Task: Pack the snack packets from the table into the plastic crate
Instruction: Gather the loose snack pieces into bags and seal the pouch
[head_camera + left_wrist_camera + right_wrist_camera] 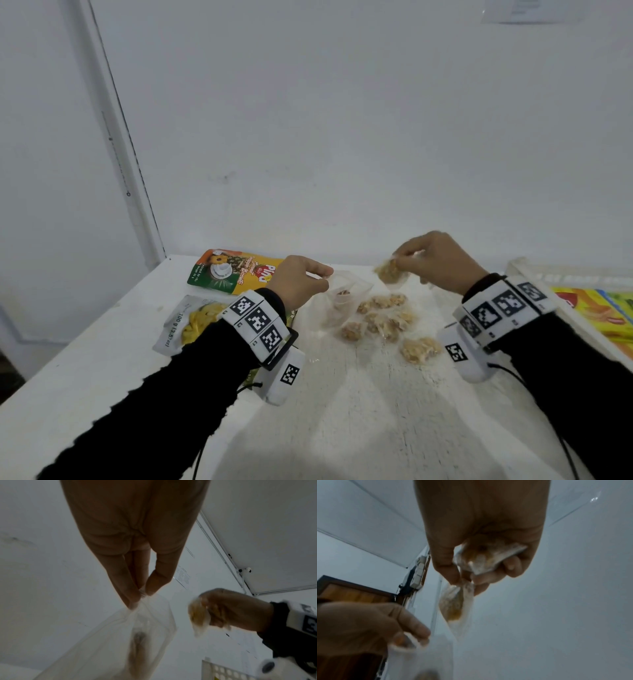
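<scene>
My left hand (308, 277) pinches the rim of a clear plastic bag (342, 298) that hangs open with one small snack inside; the left wrist view shows the pinch (142, 595) and the clear plastic bag (133, 635) below it. My right hand (421, 257) holds small clear snack packets (388, 272) above the table, to the right of the bag; in the right wrist view one snack packet (455, 604) dangles from the fingertips and another (486, 557) lies in the curled fingers. Several small snack packets (383, 317) lie on the white table (342, 411). The white plastic crate (534, 274) stands at the right.
An orange and green biscuit pouch (233, 272) lies at the table's back left, and a clear pouch of yellow snacks (191, 322) lies under my left forearm. A colourful packet (603, 308) rests in the crate. A white wall rises right behind the table.
</scene>
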